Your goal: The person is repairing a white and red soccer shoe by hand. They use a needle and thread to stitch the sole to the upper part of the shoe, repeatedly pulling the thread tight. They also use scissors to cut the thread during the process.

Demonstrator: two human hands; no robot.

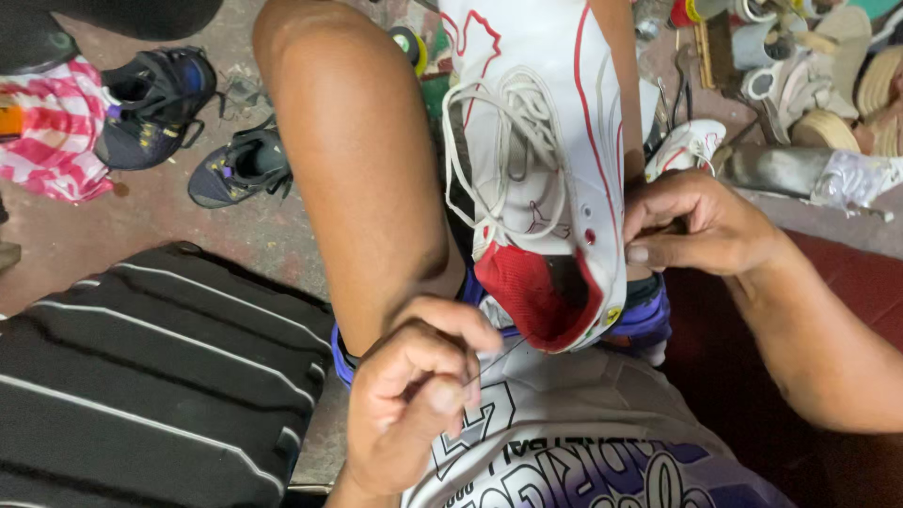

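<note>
Black with thin white stripes, the big ribbed case (141, 376) fills the 8 o'clock corner of your view and is the largest thing before you. White leather with red trim comes next: the sneaker (541, 169) rests between your knees at the centre, running up toward 12 o'clock, its red-lined opening facing you and its loose white laces (499, 141) bunched on top. Your right hand (701, 226) sits at 3 o'clock of the shoe, pressed against its side near the heel, fingers closed together in a pinch at the edge; what they pinch is too small to tell. Your left hand (414, 404) is at 6 o'clock, just below the shoe's opening, fingertips clamped on a thin thread (499, 359) that runs taut up toward the heel. At 10 o'clock a pair of black sneakers (198, 122) lies on the reddish floor, beside a pink and white striped cloth (52, 127) at the left edge. At 2 o'clock a second white and red shoe (687, 146) lies near a clutter of tape rolls (762, 47).
</note>
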